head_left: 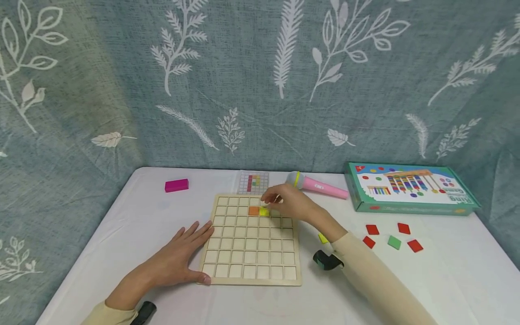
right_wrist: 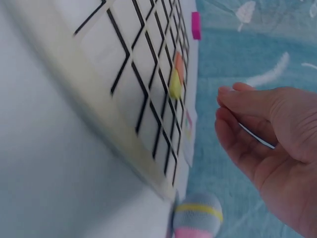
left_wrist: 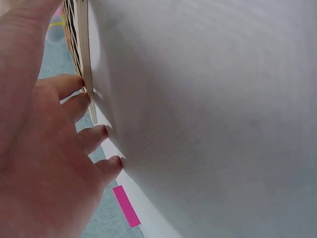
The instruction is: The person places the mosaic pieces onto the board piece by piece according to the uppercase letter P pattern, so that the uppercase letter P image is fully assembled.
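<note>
A wooden grid board lies on the white table. In its upper part an orange square tile and a yellow square tile sit side by side. My left hand rests at the board's left side, fingers spread, thumb on the near left corner. Over the far part of the board hovers my right hand, right by the yellow tile. In the right wrist view its fingers are loosely bent toward the thumb, and nothing shows between them.
Behind the board lie a small colour-pattern card and a pink toy microphone. A green toy box stands back right, with several red tiles and a green tile before it. Another yellow tile lies under the right forearm. A magenta block is back left.
</note>
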Available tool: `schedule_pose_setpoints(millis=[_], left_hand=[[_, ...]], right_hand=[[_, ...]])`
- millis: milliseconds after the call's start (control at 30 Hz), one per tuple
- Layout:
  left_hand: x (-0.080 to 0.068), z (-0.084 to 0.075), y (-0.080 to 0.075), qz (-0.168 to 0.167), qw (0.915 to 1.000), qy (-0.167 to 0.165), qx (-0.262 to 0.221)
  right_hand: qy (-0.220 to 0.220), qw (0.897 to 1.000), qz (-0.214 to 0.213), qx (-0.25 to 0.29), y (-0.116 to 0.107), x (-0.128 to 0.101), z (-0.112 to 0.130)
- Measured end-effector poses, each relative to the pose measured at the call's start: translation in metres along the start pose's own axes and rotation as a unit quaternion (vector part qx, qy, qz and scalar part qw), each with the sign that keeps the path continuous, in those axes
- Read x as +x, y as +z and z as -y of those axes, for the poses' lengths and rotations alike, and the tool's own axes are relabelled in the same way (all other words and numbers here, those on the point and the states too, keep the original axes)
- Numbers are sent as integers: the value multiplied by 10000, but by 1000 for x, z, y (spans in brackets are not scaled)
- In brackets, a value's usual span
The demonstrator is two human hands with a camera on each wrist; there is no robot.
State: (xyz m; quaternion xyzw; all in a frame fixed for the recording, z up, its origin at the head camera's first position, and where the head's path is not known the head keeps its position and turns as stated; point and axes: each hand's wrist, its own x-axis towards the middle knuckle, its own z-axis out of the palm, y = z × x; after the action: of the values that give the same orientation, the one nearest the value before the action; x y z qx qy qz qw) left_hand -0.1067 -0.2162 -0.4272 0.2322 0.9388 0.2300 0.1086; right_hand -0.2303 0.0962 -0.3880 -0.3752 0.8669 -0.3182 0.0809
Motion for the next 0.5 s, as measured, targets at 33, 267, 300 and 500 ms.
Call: schedule_pose_setpoints(millis=[33,267,300,500], left_hand=[[0,0,0,7,10000,-13,-6],[0,-1,-1,-2,10000,-60,14],[-1,-1,-1,-5,10000,-63,21],[0,-2,-1,-8,10000,-51,-11]], right_hand=[[79,10000,-12,-11,-3,-5,0],[137,9993,-328,-63,-25,-40,-14],[123,9991,-395,-96,-28,-45,-17],[311,9971,-670,-152,-42,-77,-33]])
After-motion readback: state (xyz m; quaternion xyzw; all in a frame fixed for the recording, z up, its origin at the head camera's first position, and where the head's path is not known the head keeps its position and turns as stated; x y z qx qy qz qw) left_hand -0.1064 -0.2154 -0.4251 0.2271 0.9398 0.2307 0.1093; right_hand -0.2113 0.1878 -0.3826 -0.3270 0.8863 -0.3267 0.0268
